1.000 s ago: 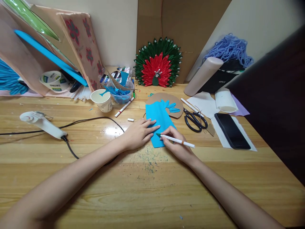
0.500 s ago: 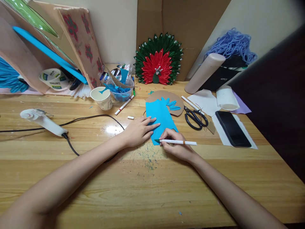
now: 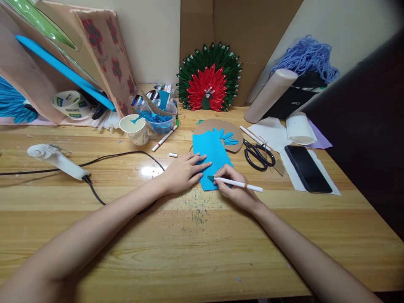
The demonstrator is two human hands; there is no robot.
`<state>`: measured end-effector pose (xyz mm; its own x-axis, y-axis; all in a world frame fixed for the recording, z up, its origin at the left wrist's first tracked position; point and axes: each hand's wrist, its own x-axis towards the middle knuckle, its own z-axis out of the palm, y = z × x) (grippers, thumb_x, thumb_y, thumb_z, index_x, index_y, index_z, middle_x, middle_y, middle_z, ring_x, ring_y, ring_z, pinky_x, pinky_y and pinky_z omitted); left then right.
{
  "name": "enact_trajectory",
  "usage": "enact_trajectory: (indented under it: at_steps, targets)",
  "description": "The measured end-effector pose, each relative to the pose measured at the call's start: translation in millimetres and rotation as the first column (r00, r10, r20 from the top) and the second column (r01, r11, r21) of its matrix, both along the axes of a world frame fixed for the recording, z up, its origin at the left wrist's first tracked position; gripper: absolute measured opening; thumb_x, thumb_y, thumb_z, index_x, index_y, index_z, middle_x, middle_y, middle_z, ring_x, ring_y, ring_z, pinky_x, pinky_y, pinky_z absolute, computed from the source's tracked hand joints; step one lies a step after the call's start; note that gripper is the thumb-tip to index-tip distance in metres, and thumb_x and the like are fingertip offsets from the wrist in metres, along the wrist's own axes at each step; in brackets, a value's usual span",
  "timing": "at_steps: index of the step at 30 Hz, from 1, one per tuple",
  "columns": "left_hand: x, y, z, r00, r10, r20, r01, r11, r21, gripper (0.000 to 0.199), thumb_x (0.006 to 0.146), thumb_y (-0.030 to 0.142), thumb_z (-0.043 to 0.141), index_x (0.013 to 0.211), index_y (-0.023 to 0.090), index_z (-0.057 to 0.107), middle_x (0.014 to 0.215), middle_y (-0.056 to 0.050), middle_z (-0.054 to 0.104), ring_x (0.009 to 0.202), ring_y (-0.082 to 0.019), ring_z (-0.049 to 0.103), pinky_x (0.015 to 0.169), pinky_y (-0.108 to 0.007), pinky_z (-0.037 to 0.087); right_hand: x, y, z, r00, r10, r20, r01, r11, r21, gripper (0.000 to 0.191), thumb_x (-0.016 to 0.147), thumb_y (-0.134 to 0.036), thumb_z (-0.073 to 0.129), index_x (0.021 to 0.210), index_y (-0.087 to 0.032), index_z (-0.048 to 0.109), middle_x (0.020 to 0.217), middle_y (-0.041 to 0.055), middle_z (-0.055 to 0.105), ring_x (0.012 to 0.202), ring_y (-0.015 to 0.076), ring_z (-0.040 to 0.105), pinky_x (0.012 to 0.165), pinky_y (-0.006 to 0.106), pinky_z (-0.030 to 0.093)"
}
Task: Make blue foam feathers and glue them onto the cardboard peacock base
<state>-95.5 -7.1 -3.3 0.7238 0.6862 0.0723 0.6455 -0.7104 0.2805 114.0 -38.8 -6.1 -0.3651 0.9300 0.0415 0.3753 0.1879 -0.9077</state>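
1. Tape roll [image 3: 72,104]: lettering appears to read "DELI".
2. Cup [image 3: 135,131]: small print, too small to read.
3. Left hand [image 3: 181,173]: flat, fingers spread apart, pressing the sheet.
4. Blue sheet [image 3: 208,145]: on the table [image 3: 158,252], between the hands, far end over a cardboard disc [image 3: 205,125].
5. Right hand [image 3: 237,194]: fingers clamped on a marker [image 3: 255,188], green tip at the sheet.
6. Black box [image 3: 285,105]: "PCS" after blurred digits.

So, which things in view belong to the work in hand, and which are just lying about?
Belonging, or likely so:
green-tipped marker, in the right hand
blue sheet, left hand resting on it
cardboard disc with blue strips
scissors, perhaps; unheld

Apparently just lying about:
phone
blue yarn
white roll
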Motion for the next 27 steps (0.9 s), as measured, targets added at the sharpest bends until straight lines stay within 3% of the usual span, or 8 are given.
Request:
enact_trajectory:
  at_steps: [6,17,27]
  targets:
    - [-0.3,0.1,1.1,1.000,-0.008,0.004,0.008,1.000,-0.017,0.043,0.093,0.035,0.030,0.135,0.025,0.036,0.142,-0.006,0.035,0.128,-0.022,0.032,0.104,-0.039,0.026,-0.5,2.4,-3.5,0.997,-0.077,-0.001,0.077,0.997,-0.030,0.010,0.082,-0.030,0.052,0.082,-0.020,0.050,0.074,0.0008,0.058,0.070,0.0158,0.056,0.062,0.028,0.043]
    - [-0.2,-0.1,0.1,1.000,0.000,-0.008,-0.001,1.000,-0.010,0.044,0.093,0.036,0.030,0.135,0.026,0.035,0.143,-0.006,0.033,0.128,-0.023,0.031,0.103,-0.041,0.026,-5.3,0.6,2.3,0.985,-0.065,0.157,0.051,0.995,0.087,0.002,0.080,-0.021,0.051,0.078,-0.020,0.050,0.077,-0.0004,0.057,0.071,0.0145,0.053,0.062,0.025,0.039]
    - [0.2,-0.1,1.4,1.000,-0.002,-0.007,0.002,1.000,-0.019,0.044,0.093,0.036,0.029,0.135,0.025,0.036,0.143,-0.006,0.034,0.129,-0.024,0.030,0.104,-0.040,0.025,-5.7,0.7,3.1,0.989,-0.060,0.133,0.051,0.996,0.071,0.003,0.080,-0.023,0.050,0.080,-0.021,0.052,0.079,0.0011,0.058,0.073,0.0159,0.053,0.064,0.026,0.040]
